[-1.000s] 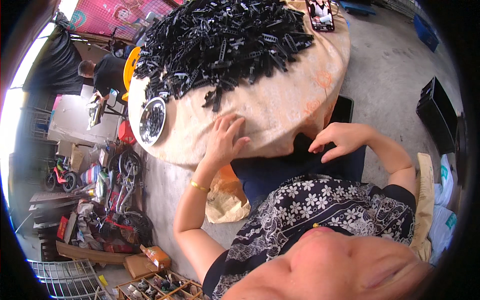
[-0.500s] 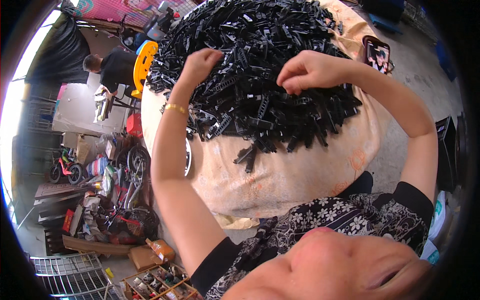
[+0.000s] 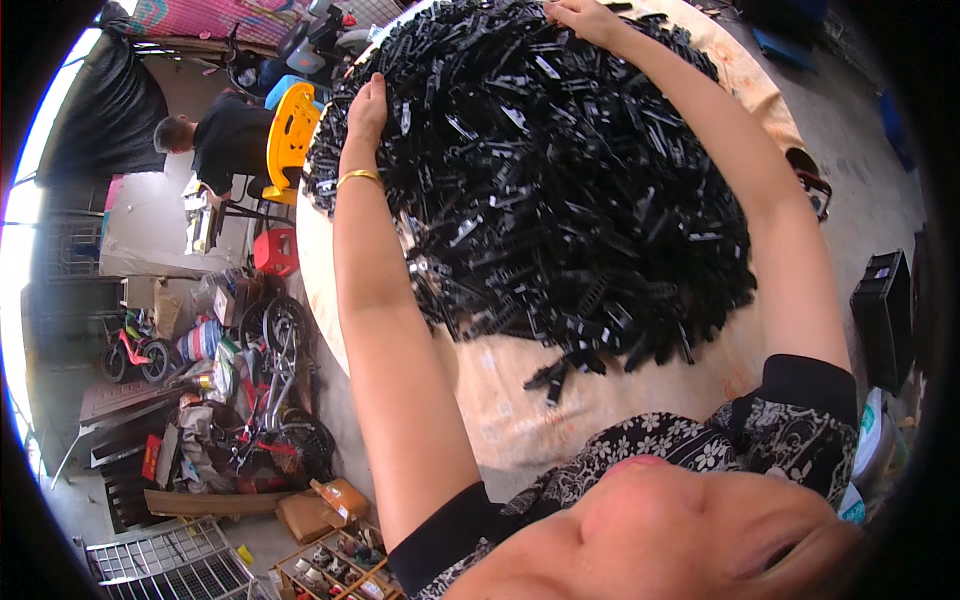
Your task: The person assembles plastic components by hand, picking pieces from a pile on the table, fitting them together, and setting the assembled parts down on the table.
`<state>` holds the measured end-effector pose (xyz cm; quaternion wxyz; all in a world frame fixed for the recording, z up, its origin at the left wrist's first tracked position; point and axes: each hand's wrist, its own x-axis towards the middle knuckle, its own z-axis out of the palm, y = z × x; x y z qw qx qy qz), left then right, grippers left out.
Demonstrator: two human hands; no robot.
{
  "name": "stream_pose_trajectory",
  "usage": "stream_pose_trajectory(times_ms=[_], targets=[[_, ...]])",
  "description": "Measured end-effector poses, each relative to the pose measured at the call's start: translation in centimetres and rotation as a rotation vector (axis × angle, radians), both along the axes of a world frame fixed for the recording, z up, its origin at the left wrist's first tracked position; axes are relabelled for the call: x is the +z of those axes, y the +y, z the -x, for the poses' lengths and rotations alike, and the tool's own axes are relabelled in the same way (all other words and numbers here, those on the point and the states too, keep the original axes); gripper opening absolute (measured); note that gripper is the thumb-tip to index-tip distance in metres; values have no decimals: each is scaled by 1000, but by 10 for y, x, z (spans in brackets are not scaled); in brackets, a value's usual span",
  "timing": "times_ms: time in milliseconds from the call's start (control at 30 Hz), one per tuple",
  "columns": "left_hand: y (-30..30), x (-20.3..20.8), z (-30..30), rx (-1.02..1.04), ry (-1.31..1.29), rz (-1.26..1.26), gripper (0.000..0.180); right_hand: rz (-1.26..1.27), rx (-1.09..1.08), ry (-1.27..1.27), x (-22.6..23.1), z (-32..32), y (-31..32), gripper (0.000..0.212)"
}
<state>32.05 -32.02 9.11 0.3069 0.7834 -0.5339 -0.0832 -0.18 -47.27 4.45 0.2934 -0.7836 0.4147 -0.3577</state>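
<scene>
A large heap of small black plastic parts (image 3: pixel 590 200) covers most of the round table (image 3: pixel 500 420), which has a beige patterned cloth. At the heap's far left edge is my left hand (image 3: pixel 368 108), seen from the side. Its fingers are stretched out against the parts, and a gold bracelet (image 3: pixel 360 176) circles the wrist. My right hand (image 3: pixel 590 20) reaches over the heap's far side, fingers bent down and drawn together. Whatever may be between those fingertips is hidden. A few parts (image 3: pixel 550 380) stick out at the near edge.
A phone (image 3: pixel 815 190) is partly visible beyond my right forearm. A yellow chair (image 3: pixel 292 140) and a red stool (image 3: pixel 275 252) are left of the table; another person (image 3: pixel 230 140) sits beyond. Bikes (image 3: pixel 285 390) and boxes (image 3: pixel 305 515) crowd the lower left. A black crate (image 3: pixel 882 310) stands right.
Both hands have moved away from me, the right to the heap's far side and the left to its far left edge. The view has shifted, and the heap sits lower in it.
</scene>
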Motion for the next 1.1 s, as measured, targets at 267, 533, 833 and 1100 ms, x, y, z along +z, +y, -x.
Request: stream_pose_trajectory(times_ms=[267, 533, 833, 1100], targets=[[-93, -38, -6, -207, 21, 79, 58, -45, 14, -310, -64, -58, -97, 32], [-169, -63, 21, -349, 78, -26, 65, 900, -52, 573, -109, -63, -208, 30], [-138, -74, 2, -399, 416, -44, 71, -329, 381, -214, -59, -100, -90, 52], [-86, -80, 74, -534, 540, -37, 56, -117, 554, -224, -92, -51, -55, 40]])
